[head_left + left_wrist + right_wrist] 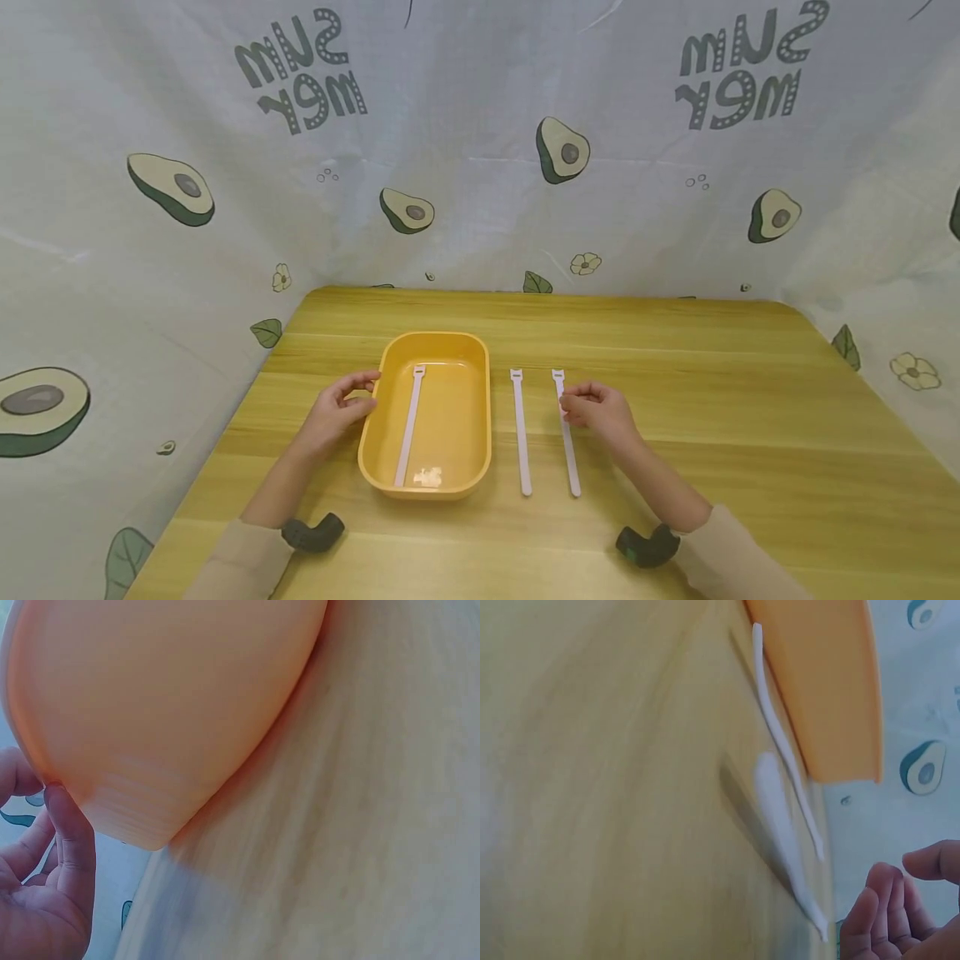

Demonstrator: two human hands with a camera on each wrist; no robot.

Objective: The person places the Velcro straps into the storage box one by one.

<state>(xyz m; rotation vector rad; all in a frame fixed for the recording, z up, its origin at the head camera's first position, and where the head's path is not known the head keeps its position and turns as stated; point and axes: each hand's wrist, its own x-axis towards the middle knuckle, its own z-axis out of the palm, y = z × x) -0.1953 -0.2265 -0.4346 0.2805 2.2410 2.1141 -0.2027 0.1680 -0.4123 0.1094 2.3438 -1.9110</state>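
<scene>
My left hand (339, 412) pinches the left side of a yellow plastic tray (488, 417) between thumb and fingers; the wall fills much of the left wrist view. Inside the tray lies a white cable strap (410, 429) with a slotted head at its far end. Two similar straps lie on the table right of the tray, a nearer one (521, 433) and a farther-right one (569, 450). At the upper part of that rightmost strap hovers my right hand (600, 408). Its thumb and fingertips stand apart in the right wrist view, with nothing seen between them.
Everything stands on a wood-grain table (712, 400). Behind and beside it hangs a pale curtain (480, 250) printed with avocados, leaves and lettering. A black curved piece sits at each wrist, by the beige sleeves (247, 558).
</scene>
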